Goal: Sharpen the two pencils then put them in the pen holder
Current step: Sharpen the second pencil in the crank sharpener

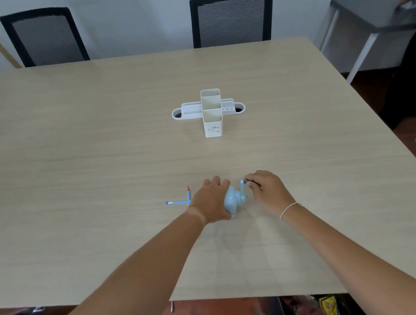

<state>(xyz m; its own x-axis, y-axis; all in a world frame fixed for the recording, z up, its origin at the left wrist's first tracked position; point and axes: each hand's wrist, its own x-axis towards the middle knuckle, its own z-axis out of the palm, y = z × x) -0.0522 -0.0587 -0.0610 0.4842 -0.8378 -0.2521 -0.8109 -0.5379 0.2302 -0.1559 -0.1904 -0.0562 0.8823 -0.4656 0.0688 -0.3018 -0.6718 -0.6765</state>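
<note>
My worktop (80, 140), a pale wood-grain slab, fills the view from its near edge to two chairs at the far side. Near its middle stands a white pen holder (211, 113), its tall compartments rising from a low tray with rounded ends. Closer to me, a light blue crank sharpener (233, 200) sits on the surface. Just left of it lie two blue pencils (178, 202), one pointing away from me with a red tip, the other stretched sideways, the pair meeting at a right angle.
</note>
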